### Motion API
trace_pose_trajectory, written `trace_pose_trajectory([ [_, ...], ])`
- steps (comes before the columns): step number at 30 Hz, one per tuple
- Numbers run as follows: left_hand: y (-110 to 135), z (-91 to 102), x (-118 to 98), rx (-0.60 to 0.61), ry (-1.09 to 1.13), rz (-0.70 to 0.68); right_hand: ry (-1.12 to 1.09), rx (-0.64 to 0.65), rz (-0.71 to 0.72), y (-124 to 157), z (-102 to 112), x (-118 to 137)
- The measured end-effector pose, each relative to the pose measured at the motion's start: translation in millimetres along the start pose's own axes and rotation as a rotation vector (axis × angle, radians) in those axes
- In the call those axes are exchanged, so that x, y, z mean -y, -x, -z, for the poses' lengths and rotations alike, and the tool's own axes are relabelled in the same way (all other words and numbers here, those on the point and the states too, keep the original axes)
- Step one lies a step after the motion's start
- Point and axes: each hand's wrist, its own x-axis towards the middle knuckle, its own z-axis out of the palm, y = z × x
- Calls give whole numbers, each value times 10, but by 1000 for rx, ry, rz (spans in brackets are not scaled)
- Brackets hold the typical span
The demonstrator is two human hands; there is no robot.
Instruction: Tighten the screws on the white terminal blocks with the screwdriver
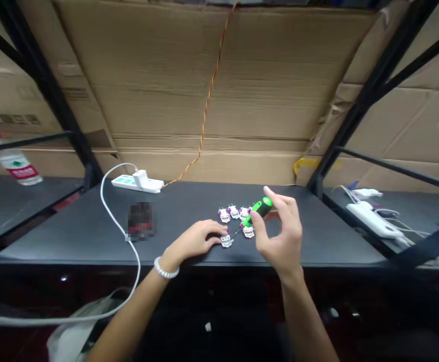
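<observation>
My right hand (283,229) grips a green and black screwdriver (259,210), its thin shaft slanting down to the left. The tip meets, or comes very near, a small white part with purple bits (226,241). On that same part rest the fingers of my left hand (200,237), pinching its left side. Just behind, several similar white and purple parts (233,211) stand in a row. One more white part (248,231) lies under the screwdriver, partly covered by it.
A white power strip (138,183) with a plugged-in charger lies at the back left; its white cable (108,211) runs over the front edge. A pixelated dark object (141,221) sits left. Black shelf posts (370,95) flank the dark tabletop (189,201), with cardboard (159,90) behind.
</observation>
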Motion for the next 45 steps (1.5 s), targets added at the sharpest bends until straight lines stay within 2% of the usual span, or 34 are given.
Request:
trace_pose_trajectory([
  [6, 8, 26, -67, 23, -52, -51, 59, -68, 5, -56, 23, -60],
  [17, 9, 17, -174, 191, -115, -91, -17, -137, -111, -23, -24, -153],
  [26, -6, 0, -188, 196, -137, -98, -4, -150, -116, -34, -8, -159],
  [30, -10, 0, -178, 211, -154, -87, 20, -195, -118, -52, 23, -176],
  [38, 13, -41, -113, 138, -141, -101, 25, -253, -128, -79, 86, -241],
  [42, 2, -44, -113, 112, -109, -102, -2, -299, -162, -117, 121, -433],
  [45, -9, -41, -122, 105, -94, -110, -161, -406, -219, -145, 148, -764],
])
